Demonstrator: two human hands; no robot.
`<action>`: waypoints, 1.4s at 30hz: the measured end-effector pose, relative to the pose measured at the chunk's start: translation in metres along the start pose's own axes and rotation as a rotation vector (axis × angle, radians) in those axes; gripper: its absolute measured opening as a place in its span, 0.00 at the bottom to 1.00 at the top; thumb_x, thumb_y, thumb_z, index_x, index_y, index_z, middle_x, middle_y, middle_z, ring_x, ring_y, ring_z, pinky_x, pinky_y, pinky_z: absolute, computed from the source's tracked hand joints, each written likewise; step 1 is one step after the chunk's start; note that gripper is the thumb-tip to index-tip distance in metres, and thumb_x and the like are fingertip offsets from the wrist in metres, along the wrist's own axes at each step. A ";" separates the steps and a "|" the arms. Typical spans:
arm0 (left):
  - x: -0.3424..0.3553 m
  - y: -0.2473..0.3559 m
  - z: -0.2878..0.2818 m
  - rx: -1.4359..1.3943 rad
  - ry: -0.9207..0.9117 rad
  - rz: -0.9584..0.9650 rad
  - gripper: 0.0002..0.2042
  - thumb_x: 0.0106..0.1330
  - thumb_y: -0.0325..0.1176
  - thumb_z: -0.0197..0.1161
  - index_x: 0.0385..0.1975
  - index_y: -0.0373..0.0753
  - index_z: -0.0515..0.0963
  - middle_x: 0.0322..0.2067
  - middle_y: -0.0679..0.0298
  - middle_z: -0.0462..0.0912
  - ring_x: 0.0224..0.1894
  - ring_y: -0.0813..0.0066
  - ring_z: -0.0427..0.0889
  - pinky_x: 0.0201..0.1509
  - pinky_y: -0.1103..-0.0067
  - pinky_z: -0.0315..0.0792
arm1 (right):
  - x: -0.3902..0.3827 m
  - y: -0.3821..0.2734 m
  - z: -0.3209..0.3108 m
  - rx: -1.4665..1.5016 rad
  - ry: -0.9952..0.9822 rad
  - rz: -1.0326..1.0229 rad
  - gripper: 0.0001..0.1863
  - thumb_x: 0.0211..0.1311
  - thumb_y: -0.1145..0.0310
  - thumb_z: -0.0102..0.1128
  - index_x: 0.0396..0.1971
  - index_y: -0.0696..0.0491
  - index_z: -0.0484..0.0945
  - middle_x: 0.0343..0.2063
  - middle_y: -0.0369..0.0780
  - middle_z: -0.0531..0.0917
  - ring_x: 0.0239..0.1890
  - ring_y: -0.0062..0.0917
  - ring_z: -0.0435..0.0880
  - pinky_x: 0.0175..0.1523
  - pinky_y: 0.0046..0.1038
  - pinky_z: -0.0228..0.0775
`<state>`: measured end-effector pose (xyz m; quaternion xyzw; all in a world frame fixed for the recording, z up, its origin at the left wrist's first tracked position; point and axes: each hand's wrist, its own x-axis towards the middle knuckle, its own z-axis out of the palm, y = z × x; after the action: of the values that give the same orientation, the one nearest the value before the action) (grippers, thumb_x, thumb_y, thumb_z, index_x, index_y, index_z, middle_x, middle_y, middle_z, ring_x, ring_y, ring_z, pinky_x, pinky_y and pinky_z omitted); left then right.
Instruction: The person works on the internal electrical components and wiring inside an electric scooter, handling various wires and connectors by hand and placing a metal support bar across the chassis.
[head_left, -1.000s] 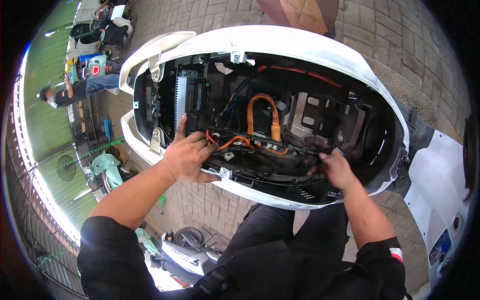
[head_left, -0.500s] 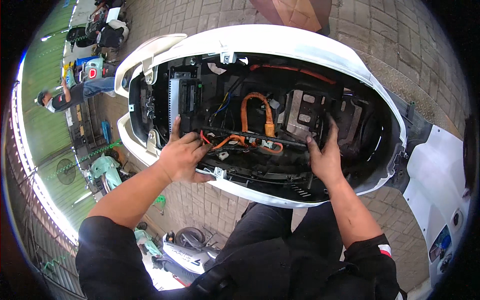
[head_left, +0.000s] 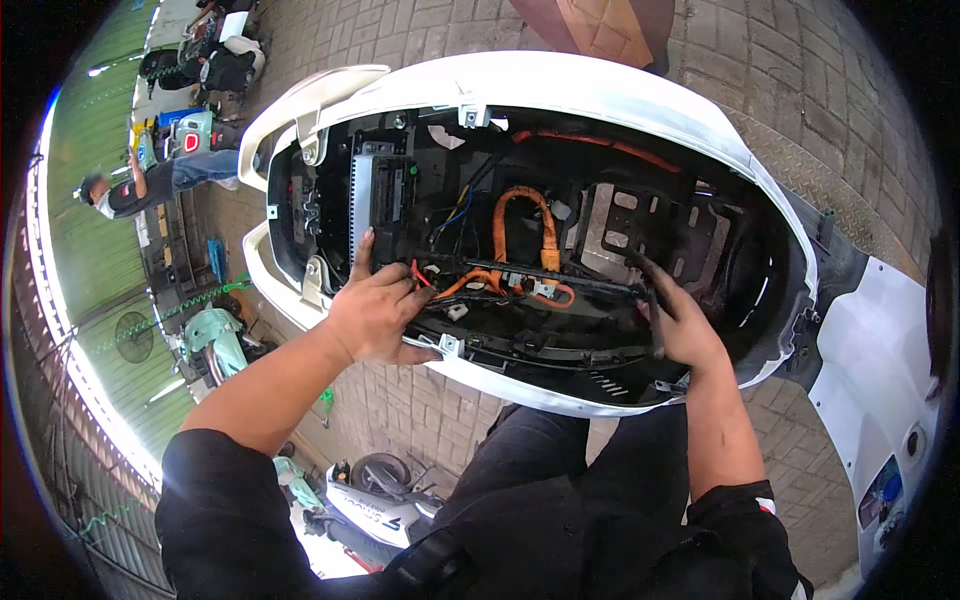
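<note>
An opened white scooter body (head_left: 600, 80) lies across the view in front of me, its black inner bay exposed. My left hand (head_left: 378, 312) rests over the near rim, fingers apart. Its index finger reaches to the lower end of a silver finned box (head_left: 361, 205), and a thin red wire shows beside the fingers. Inside the bay, my right hand (head_left: 688, 322) has its fingers stretched out and thumb apart, near a black cable (head_left: 590, 281); the fingertips are dark and partly lost against it. Between the hands, a thick orange cable (head_left: 500, 220) loops upward. Beyond the right fingers sits a slotted metal plate (head_left: 603, 238).
Two cream grab handles (head_left: 268, 260) stick out at the body's left end. White panels (head_left: 870, 340) stand at the right. Another scooter (head_left: 365, 515) is parked at lower left. Farther left, a person (head_left: 140, 190) stands near more scooters. A brown padded piece (head_left: 600, 30) lies at the top.
My right hand has shifted right and slightly nearer me, its fingers now pointing up-left. My left hand keeps its place on the rim. The whole view has slid slightly.
</note>
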<state>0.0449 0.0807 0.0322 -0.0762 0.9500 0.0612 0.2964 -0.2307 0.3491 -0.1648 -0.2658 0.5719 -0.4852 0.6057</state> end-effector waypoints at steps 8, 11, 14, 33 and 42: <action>0.002 0.000 0.002 0.005 0.031 0.011 0.41 0.39 0.69 0.68 0.47 0.40 0.81 0.38 0.64 0.83 0.50 0.66 0.78 0.72 0.38 0.32 | -0.005 -0.024 0.007 -0.669 0.015 -0.107 0.24 0.66 0.72 0.54 0.62 0.55 0.69 0.56 0.57 0.73 0.58 0.53 0.72 0.61 0.41 0.67; 0.002 0.001 0.000 0.010 0.028 0.010 0.41 0.38 0.68 0.68 0.47 0.40 0.82 0.38 0.64 0.83 0.50 0.67 0.78 0.72 0.38 0.32 | -0.003 -0.018 0.007 -0.524 0.010 -0.137 0.21 0.70 0.67 0.51 0.60 0.58 0.71 0.55 0.57 0.75 0.57 0.52 0.74 0.62 0.39 0.66; -0.001 0.000 0.000 -0.002 0.001 0.000 0.41 0.37 0.67 0.69 0.49 0.41 0.80 0.38 0.64 0.83 0.50 0.65 0.78 0.72 0.38 0.32 | -0.002 -0.011 0.015 -0.272 0.032 -0.045 0.22 0.73 0.63 0.48 0.59 0.60 0.70 0.53 0.57 0.77 0.58 0.51 0.74 0.63 0.37 0.64; 0.002 0.000 0.001 -0.003 -0.010 -0.008 0.42 0.36 0.66 0.70 0.49 0.41 0.81 0.38 0.65 0.83 0.52 0.64 0.77 0.71 0.37 0.32 | 0.002 -0.005 0.000 0.372 0.006 0.191 0.17 0.68 0.73 0.46 0.52 0.64 0.75 0.47 0.48 0.82 0.49 0.35 0.83 0.55 0.33 0.72; 0.004 0.001 0.000 -0.018 -0.054 -0.027 0.41 0.35 0.65 0.71 0.49 0.42 0.81 0.40 0.64 0.83 0.52 0.64 0.78 0.71 0.37 0.31 | 0.002 -0.009 0.005 -0.207 0.164 -0.021 0.15 0.69 0.71 0.54 0.52 0.62 0.75 0.40 0.50 0.81 0.41 0.25 0.80 0.48 0.29 0.71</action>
<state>0.0417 0.0811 0.0304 -0.0901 0.9400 0.0675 0.3220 -0.2288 0.3423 -0.1570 -0.2921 0.6639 -0.4499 0.5211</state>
